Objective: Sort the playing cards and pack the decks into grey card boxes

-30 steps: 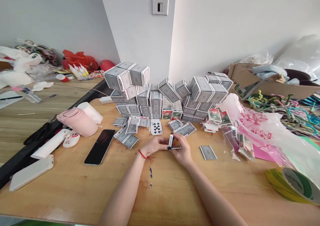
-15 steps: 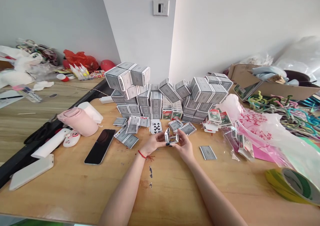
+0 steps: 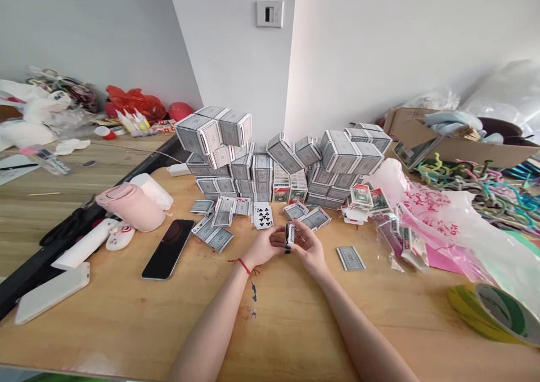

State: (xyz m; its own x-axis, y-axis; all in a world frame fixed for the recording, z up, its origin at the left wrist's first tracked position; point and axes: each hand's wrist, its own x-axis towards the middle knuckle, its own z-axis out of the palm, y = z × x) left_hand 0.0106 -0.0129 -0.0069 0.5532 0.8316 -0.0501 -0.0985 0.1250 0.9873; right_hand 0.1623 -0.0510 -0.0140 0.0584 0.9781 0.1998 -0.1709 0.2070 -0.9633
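Between my two hands stands a small piece of playing cards [image 3: 291, 234], seen nearly edge-on. My left hand [image 3: 262, 249], with a red string bracelet at the wrist, has its fingertips on the left side of it. From the right, my right hand [image 3: 311, 251] pinches it with thumb and fingers. Just beyond them lie a face-up club card [image 3: 264, 215], several loose cards [image 3: 214, 233] on the left and folded cards [image 3: 317, 219] on the right. A flat grey-backed card piece [image 3: 350, 258] lies right of my right hand.
Stacked blocks of folded cards [image 3: 198, 134] rise behind my hands. Left are a black phone [image 3: 169, 249], a pink bottle [image 3: 135, 206] and a white case [image 3: 53, 293]. Right are card boxes [image 3: 361, 196], plastic bags [image 3: 442, 207] and a tape roll [image 3: 468, 309].
The cards have turned from an opened folded shape to a narrow upright one. My hands have come slightly closer together around them.
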